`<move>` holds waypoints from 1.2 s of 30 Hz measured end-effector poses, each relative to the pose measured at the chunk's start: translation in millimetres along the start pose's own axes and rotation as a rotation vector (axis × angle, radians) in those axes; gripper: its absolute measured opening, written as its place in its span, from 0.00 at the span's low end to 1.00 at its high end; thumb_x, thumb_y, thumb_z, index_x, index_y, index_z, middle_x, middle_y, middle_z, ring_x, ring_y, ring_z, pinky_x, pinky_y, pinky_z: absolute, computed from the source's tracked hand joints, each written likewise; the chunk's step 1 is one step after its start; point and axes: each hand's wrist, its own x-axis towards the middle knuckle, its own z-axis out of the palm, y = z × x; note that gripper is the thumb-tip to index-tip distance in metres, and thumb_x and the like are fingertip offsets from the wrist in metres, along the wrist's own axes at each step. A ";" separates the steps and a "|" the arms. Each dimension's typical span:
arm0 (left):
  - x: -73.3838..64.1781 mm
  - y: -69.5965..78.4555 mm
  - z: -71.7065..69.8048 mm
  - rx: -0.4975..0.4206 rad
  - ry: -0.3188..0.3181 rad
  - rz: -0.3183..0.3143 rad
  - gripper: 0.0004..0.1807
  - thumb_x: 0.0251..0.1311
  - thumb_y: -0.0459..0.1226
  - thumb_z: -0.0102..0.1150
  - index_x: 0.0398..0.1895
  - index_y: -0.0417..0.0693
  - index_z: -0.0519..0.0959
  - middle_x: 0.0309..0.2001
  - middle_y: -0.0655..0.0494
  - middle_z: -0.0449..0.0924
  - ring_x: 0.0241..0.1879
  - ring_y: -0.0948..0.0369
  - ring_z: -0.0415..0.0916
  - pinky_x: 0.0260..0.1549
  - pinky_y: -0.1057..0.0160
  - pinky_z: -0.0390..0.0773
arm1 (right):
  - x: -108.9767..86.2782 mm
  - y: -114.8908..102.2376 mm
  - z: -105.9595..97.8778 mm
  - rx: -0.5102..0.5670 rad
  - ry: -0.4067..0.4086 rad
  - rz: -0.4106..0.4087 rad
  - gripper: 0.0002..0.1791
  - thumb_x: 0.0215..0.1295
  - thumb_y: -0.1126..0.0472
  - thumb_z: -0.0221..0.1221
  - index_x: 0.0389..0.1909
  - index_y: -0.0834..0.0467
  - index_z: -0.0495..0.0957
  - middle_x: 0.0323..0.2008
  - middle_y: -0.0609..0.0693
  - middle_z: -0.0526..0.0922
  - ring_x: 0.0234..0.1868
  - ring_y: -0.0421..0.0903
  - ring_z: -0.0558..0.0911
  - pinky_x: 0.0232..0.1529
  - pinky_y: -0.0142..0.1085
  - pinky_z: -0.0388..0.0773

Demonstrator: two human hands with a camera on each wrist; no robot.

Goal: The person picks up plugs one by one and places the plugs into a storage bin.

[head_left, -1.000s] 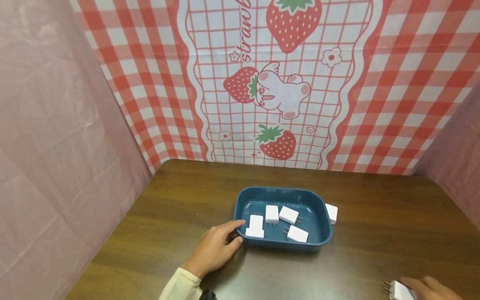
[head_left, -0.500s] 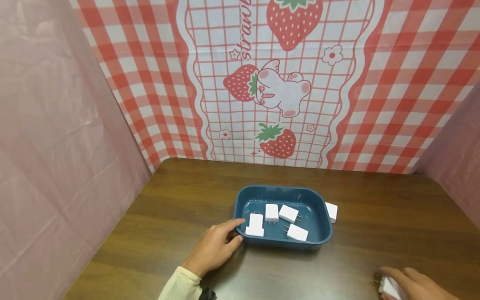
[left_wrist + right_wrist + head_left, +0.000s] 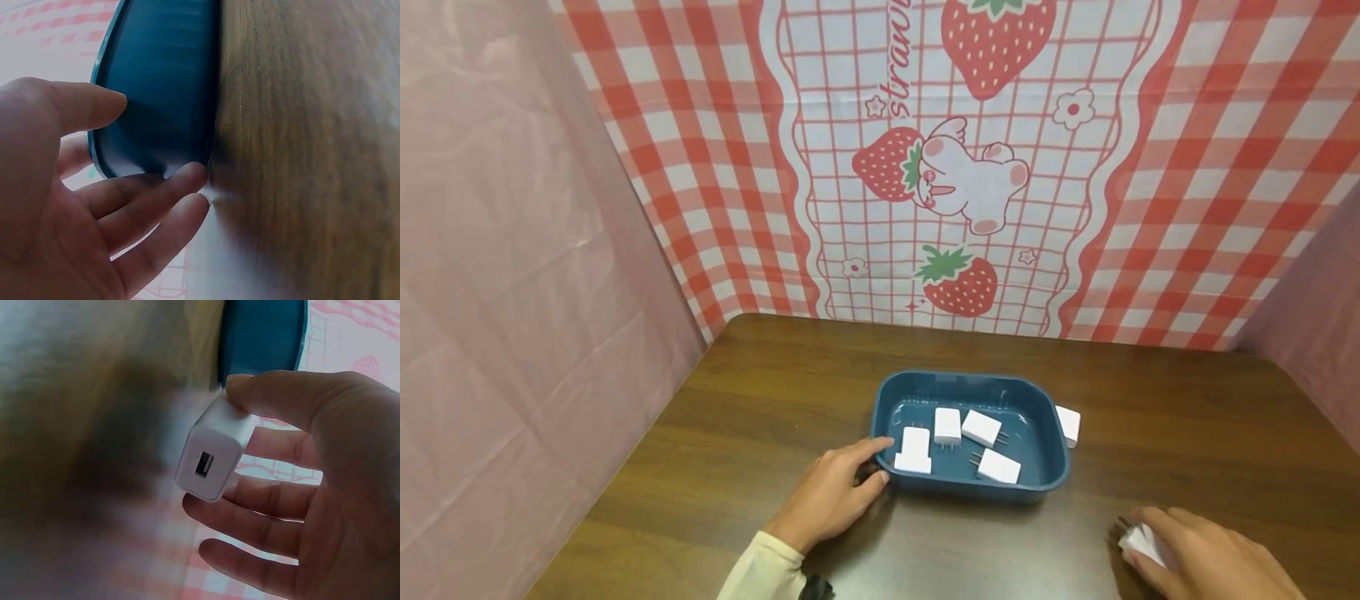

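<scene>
My right hand pinches a white USB wall charger between thumb and fingers, low over the table at the right front. Its metal prongs point toward the left, and the right wrist view shows the USB port on the end of the charger. My left hand grips the near left corner of a blue plastic tray, index finger over the rim and thumb on the outer wall. Several white chargers lie inside the tray, prongs in different directions.
Another white charger sits on the wooden table just right of the tray, partly hidden by its wall. A red checked strawberry cloth hangs behind the table's back edge. Pink cloth hangs at the left side.
My right hand has moved left and away from me with the charger, from the lower right corner toward the tray. The left hand keeps its grip on the tray.
</scene>
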 end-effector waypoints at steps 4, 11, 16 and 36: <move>0.2 -0.4 0.5 0.006 0.016 0.018 0.23 0.64 0.41 0.62 0.64 0.53 0.78 0.56 0.62 0.81 0.47 0.67 0.78 0.49 0.54 0.78 | -3.3 -10.1 -11.0 -0.035 0.114 -0.042 0.35 0.58 0.30 0.62 0.53 0.54 0.80 0.41 0.48 0.83 0.33 0.46 0.76 0.34 0.52 0.79; -0.1 -1.5 1.1 0.019 0.026 0.030 0.23 0.64 0.40 0.63 0.63 0.53 0.79 0.55 0.61 0.82 0.47 0.65 0.79 0.48 0.53 0.79 | -11.1 -27.0 -30.3 -0.043 0.462 -0.176 0.19 0.60 0.39 0.67 0.41 0.48 0.79 0.30 0.39 0.79 0.27 0.38 0.74 0.27 0.45 0.76; -0.3 -1.0 0.5 0.016 0.020 0.024 0.23 0.64 0.40 0.63 0.63 0.53 0.79 0.55 0.62 0.82 0.47 0.65 0.79 0.48 0.53 0.79 | -9.3 -42.3 -42.1 -0.003 0.588 -0.239 0.15 0.59 0.42 0.69 0.38 0.45 0.77 0.25 0.34 0.73 0.23 0.33 0.69 0.21 0.40 0.69; -0.2 1.6 0.2 0.000 -0.006 -0.007 0.24 0.65 0.42 0.62 0.65 0.54 0.78 0.55 0.63 0.81 0.45 0.67 0.78 0.48 0.55 0.79 | 19.1 -107.9 -81.6 0.041 0.539 -0.265 0.20 0.59 0.38 0.67 0.43 0.48 0.82 0.30 0.38 0.80 0.26 0.37 0.74 0.26 0.40 0.74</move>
